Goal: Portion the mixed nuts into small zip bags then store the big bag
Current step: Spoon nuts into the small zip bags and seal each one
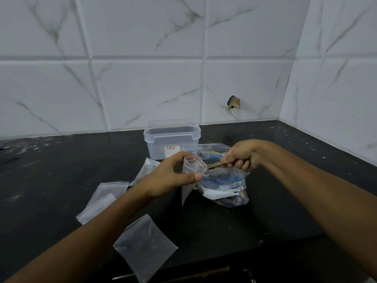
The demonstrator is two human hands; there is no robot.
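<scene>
My left hand (173,176) pinches a small clear zip bag (192,170) by its top edge and holds it up over the dark counter. My right hand (241,155) grips the handle of a spoon (214,165), whose bowl end points into the small bag's mouth. Behind and below them stands the big clear bag (226,188) with blue print and a white label. Nuts show dimly at its bottom. I cannot tell what is in the spoon.
Three small empty zip bags lie on the black counter (61,180): one left (102,201), one near the front (144,246), one behind my left wrist (145,168). A clear lidded plastic box (171,137) stands at the back by the marble-tiled wall. The wall corner closes in at right.
</scene>
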